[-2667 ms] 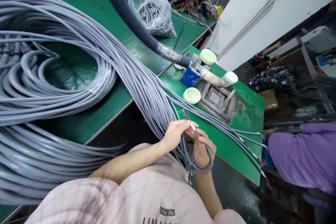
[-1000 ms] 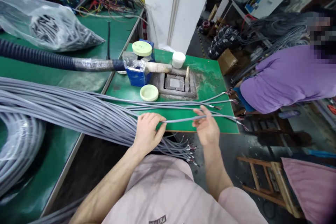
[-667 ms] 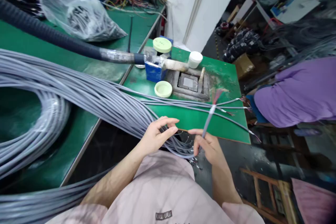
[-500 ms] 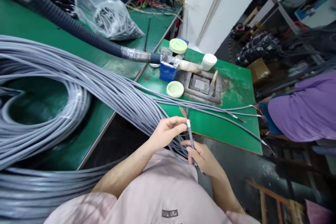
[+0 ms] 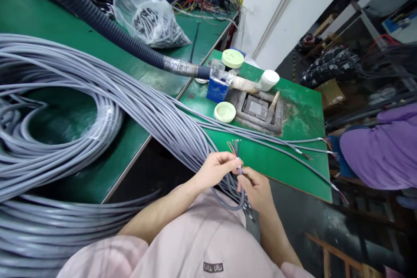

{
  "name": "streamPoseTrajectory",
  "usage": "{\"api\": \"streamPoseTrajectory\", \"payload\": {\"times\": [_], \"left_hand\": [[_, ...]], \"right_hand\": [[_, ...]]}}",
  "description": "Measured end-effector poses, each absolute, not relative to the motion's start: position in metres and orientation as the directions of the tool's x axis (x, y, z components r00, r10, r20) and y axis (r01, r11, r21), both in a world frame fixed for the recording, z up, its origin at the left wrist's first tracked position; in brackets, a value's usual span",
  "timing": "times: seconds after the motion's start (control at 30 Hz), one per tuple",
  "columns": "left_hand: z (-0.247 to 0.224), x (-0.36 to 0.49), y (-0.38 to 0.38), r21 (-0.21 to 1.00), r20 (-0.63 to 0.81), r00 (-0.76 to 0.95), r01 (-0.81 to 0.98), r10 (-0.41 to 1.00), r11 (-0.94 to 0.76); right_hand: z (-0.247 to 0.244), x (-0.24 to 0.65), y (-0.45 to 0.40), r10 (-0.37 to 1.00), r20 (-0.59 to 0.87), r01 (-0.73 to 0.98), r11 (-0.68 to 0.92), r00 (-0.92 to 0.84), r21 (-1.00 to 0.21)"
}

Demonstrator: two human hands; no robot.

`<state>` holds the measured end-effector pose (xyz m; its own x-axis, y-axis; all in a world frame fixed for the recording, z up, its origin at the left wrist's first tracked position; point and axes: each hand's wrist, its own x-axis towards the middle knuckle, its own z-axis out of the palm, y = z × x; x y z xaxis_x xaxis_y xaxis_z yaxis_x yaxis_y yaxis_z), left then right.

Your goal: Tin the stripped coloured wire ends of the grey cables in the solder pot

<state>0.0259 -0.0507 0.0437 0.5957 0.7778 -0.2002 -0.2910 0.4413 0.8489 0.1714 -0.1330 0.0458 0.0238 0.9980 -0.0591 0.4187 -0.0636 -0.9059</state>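
Between my hands a grey cable stands upright, its stripped end showing a fan of thin coloured wires. My left hand pinches it just below the bare wires, at a white band. Lower down, the fingers of my right hand close round the grey jacket. Below the hands the same cable bends in a loop toward the left. A thick bundle of grey cables runs from the left up to my hands. Several cable ends lie across the green bench to the right.
On the green bench sit a solder pot, a pale green lid, a white cup and a blue box. A black hose arches over from the left. A person in purple is at the right.
My right hand has risen closer to my left, and the cable now curves in a loop below. The coloured wires are more fanned out. The whole view has shifted slightly.
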Motion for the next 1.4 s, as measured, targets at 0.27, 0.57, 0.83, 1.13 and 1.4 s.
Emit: {"api": "streamPoseTrajectory", "payload": {"times": [0.27, 0.57, 0.83, 1.13, 1.4], "left_hand": [[0.043, 0.025, -0.042, 0.809, -0.221, 0.417, -0.427, 0.882, 0.405], [0.042, 0.028, -0.040, 0.776, -0.294, 0.346, -0.458, 0.891, 0.433], [0.042, 0.030, -0.044, 0.674, -0.327, 0.367, -0.556, 0.871, 0.487], [0.042, 0.032, -0.047, 0.616, -0.347, 0.385, -0.594, 0.855, 0.517], [0.043, 0.031, -0.049, 0.554, -0.348, 0.444, -0.613, 0.826, 0.563]], "right_hand": [[0.045, 0.163, -0.127, 0.995, -0.092, 0.398, -0.100, 0.038, -0.912], [0.044, 0.159, -0.129, 0.998, -0.044, 0.435, -0.061, 0.049, -0.898], [0.038, 0.152, -0.130, 0.993, 0.037, 0.460, -0.017, 0.108, -0.888], [0.025, 0.148, -0.130, 0.966, 0.182, 0.456, 0.080, 0.185, -0.887], [0.029, 0.148, -0.125, 0.924, 0.380, 0.647, 0.268, 0.037, -0.714]]}}
